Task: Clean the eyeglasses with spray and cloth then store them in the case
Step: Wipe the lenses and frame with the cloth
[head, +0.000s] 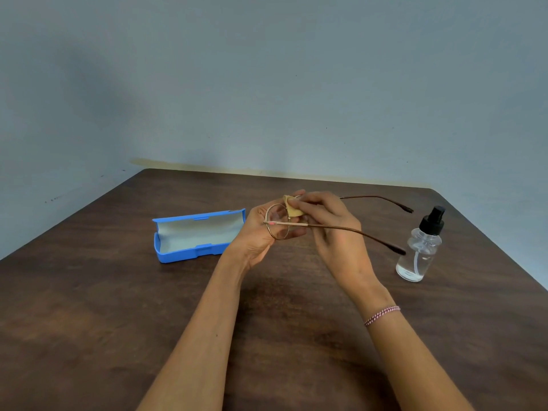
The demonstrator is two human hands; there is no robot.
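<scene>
Wiping step: left hand [261,232] fingers grip round gold-rimmed eyeglasses [271,223] above dark wooden tabletop [118,307]; right hand [326,221] fingers pinch small yellow cloth [293,210] on far lens. Next, likely: fold temples, lay into open blue plastic case [189,251].

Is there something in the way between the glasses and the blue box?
Nothing visible. The eyeglasses, held in the left hand, are just beside the open case, with only bare table between.
</scene>
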